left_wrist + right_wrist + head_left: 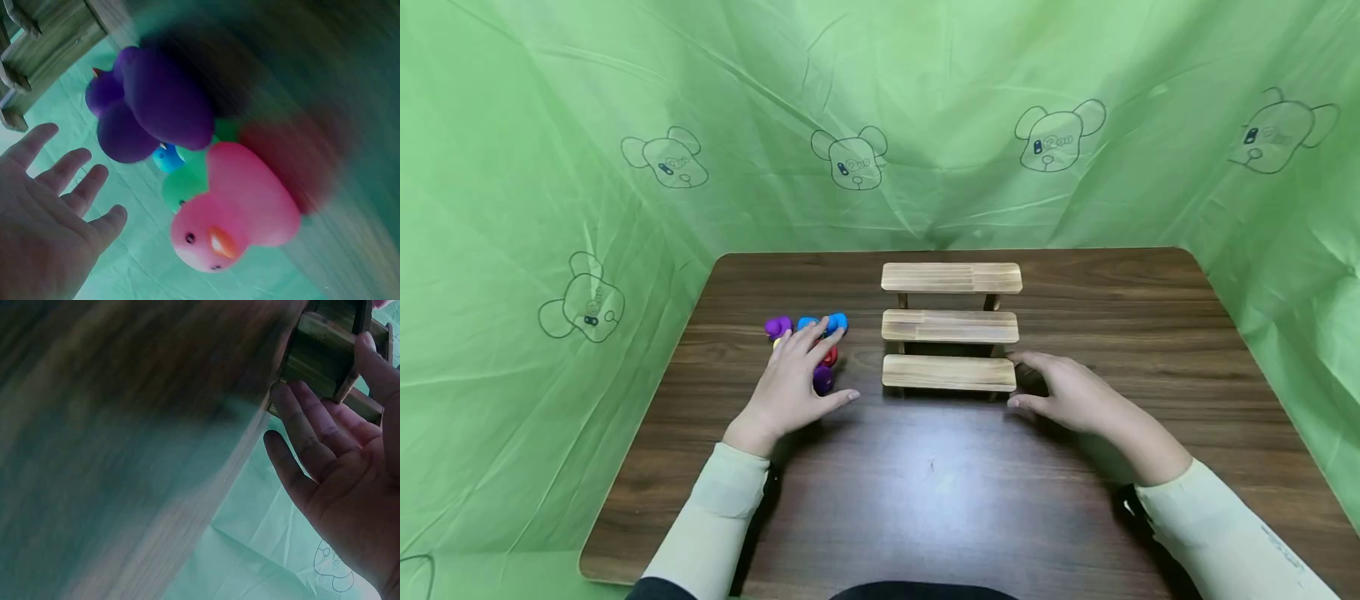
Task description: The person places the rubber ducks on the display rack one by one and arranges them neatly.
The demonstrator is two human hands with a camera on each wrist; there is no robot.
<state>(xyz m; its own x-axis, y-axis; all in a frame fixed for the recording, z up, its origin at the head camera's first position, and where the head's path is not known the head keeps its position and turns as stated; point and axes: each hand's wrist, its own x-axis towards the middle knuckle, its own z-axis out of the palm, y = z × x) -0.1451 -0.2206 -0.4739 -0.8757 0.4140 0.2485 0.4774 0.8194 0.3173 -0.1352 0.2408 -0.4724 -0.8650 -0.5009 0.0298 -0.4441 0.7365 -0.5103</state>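
Note:
My left hand (788, 385) hovers with spread fingers over a group of small toy ducks in the head view. Among them show a purple duck (778, 327), a blue duck (837, 322), part of a red one (831, 357) and a dark purple one (823, 380); the hand hides others. The left wrist view has a pink duck (253, 194), a purple duck (165, 97) and a green duck (184, 181) beside the extended fingers. At the right end of a three-tier wooden stand (950, 372), my right hand (1071, 393) has its fingertips right by the lowest step, thumb apart.
The stand's middle step (950, 327) and top step (951, 277) rise toward the back of the brown wooden table (1150, 333). A green sheet (940, 192) with drawn animal heads hangs behind and along both sides.

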